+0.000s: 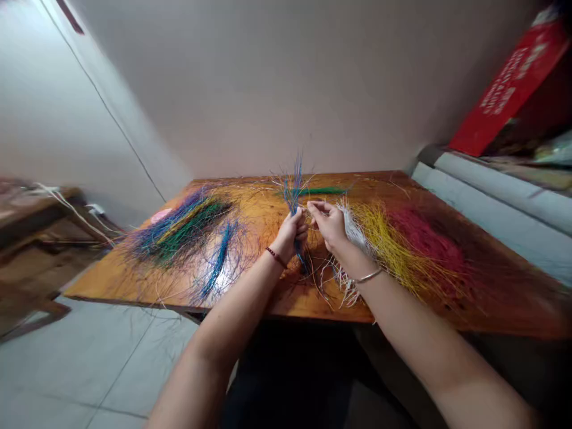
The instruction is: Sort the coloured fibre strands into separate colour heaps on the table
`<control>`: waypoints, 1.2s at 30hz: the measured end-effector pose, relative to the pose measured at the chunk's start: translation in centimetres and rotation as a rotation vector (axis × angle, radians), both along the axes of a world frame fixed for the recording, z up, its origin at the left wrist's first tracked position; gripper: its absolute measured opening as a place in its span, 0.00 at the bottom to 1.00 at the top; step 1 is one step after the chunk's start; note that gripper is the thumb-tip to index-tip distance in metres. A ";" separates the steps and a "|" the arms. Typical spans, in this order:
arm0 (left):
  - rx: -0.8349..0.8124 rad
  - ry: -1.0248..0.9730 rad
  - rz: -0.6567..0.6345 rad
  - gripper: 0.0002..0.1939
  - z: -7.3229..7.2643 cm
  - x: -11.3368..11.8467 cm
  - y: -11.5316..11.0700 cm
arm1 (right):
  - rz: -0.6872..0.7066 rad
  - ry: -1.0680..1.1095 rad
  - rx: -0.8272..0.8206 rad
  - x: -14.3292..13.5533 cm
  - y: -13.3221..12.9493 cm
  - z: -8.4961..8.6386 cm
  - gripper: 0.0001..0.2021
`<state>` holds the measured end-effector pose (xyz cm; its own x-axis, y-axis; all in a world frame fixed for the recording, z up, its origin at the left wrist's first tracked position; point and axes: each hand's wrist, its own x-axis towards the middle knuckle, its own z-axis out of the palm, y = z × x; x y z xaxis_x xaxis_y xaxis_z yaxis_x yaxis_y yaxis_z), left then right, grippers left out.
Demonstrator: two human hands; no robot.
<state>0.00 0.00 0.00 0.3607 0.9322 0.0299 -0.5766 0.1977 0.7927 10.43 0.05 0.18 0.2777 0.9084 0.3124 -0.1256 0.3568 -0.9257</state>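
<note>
Your left hand (295,231) closes its fingers around a blue wire bundle (294,199), while your right hand (328,221) pinches thumb to fingertips beside it, hold unclear.

My blue strand bundle (295,190) stands roughly upright in my left grip (295,231). Its loose tips fan out above the desk (263,238).
</note>
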 end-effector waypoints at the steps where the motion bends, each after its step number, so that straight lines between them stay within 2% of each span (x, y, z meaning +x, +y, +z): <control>1: 0.003 -0.003 -0.005 0.19 0.1 0.1 -0.1 | 0.000 -0.023 0.021 -0.1 0.2 -0.2 0.17; 6: 0.017 0.026 0.009 0.20 0.0 0.5 -0.2 | -0.082 -0.160 0.109 -0.2 0.4 -0.9 0.15; 12: 0.081 0.128 0.097 0.19 -0.2 0.9 -0.5 | -0.228 -0.406 0.283 0.2 -0.5 -0.2 0.11; 17: 0.105 0.149 0.132 0.19 -0.1 1.0 -0.6 | -0.233 -0.426 0.233 0.2 -0.8 -0.1 0.13; 22: 0.102 0.133 0.144 0.18 -0.1 1.1 -0.7 | -0.243 -0.398 0.156 0.4 -0.6 -0.1 0.14; 29: 0.103 0.142 0.139 0.18 0.0 1.1 -0.7 | -0.254 -0.383 0.152 0.4 -0.8 0.2 0.15; 32: 0.112 0.139 0.139 0.19 -0.1 1.0 -0.7 | -0.231 -0.296 0.132 0.3 -0.5 0.1 0.17; 36: 0.120 0.160 0.133 0.19 0.0 1.1 -1.0 | -0.137 -0.068 0.021 0.3 0.4 -0.3 0.19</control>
<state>1.05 -0.98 0.01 0.2439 0.9651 0.0957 -0.4562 0.0271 0.8894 10.70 0.42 -0.12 0.3759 0.8568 0.3530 -0.0114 0.3852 -0.9228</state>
